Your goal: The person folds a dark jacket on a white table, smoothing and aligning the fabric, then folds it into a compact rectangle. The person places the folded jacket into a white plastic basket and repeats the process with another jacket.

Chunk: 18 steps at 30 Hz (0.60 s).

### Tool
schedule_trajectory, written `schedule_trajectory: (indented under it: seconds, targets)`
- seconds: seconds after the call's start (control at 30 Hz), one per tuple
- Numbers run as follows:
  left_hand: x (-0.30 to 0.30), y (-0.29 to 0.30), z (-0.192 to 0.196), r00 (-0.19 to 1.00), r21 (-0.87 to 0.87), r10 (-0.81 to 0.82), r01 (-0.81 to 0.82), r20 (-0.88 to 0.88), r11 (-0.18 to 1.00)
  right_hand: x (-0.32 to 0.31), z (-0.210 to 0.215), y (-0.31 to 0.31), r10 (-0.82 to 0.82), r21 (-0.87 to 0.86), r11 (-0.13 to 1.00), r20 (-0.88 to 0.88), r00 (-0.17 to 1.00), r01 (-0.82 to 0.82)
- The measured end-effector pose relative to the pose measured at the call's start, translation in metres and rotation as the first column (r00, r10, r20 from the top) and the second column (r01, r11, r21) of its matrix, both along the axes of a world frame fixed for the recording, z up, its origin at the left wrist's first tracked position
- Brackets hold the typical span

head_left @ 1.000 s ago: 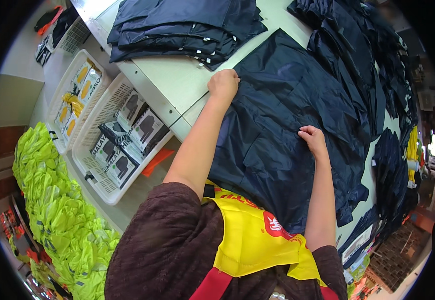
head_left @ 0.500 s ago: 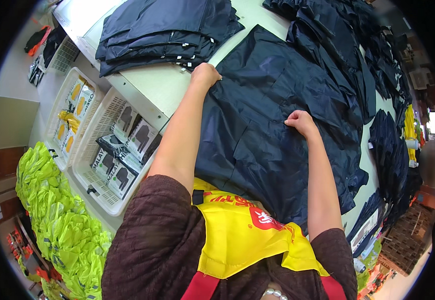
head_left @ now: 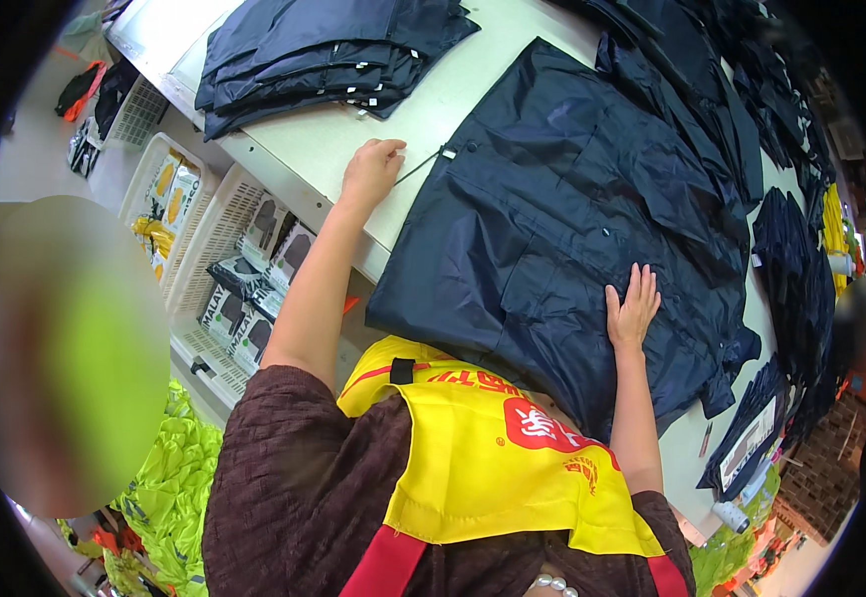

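Note:
My left hand (head_left: 373,171) is over the table (head_left: 306,164), left of a dark navy garment (head_left: 552,199), its fingers curled together. A thin dark cord (head_left: 418,169) runs from the garment's edge, by a small white tag, to beside this hand; whether the fingers hold it I cannot make out. My right hand (head_left: 632,310) lies flat on the garment with its fingers stretched, holding nothing. The garment is spread across the table, with seams, folds and a small button-like spot. Beyond my left hand is a stack of folded navy garments (head_left: 319,60).
White crates (head_left: 216,234) with packaged goods stand left of the table. Lime-yellow garments (head_left: 169,478) are heaped at lower left, partly behind a large blurred oval. More navy garments (head_left: 791,244) lie far right, near a flat package with a white label (head_left: 749,445).
My left hand has moved left, off the garment's edge, and the cord now shows there. My right hand has gone from a pinch to flat, lower on the garment. A blurred oval has appeared at left.

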<state>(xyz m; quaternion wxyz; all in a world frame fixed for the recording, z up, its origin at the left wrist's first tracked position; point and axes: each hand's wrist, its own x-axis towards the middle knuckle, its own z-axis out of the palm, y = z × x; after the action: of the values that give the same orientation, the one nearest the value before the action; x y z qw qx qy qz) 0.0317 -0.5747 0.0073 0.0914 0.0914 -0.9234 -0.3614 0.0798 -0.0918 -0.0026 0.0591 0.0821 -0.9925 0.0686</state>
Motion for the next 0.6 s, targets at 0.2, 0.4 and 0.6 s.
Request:
schedule_trajectory:
  seconds: [0.2, 0.4, 0.6]
  targets:
    - [-0.011, 0.026, 0.004, 0.975, -0.272, -0.200, 0.166, -0.101, 0.948, 0.004, 0.002, 0.006, 0.020, -0.024, 1.000, -0.003, 1.000, -0.020]
    - [-0.031, 0.024, -0.012, 0.947, -0.395, -0.300, 0.233, -0.117, 0.888, 0.035, 0.034, 0.034, -0.069, -0.319, 0.947, -0.077, 0.995, 0.042]
    - [-0.012, 0.006, -0.029, 0.975, -0.489, -0.222, 0.192, -0.002, 0.851, 0.119, 0.064, 0.158, -0.430, -0.367, 0.884, -0.391, 0.814, 0.291]
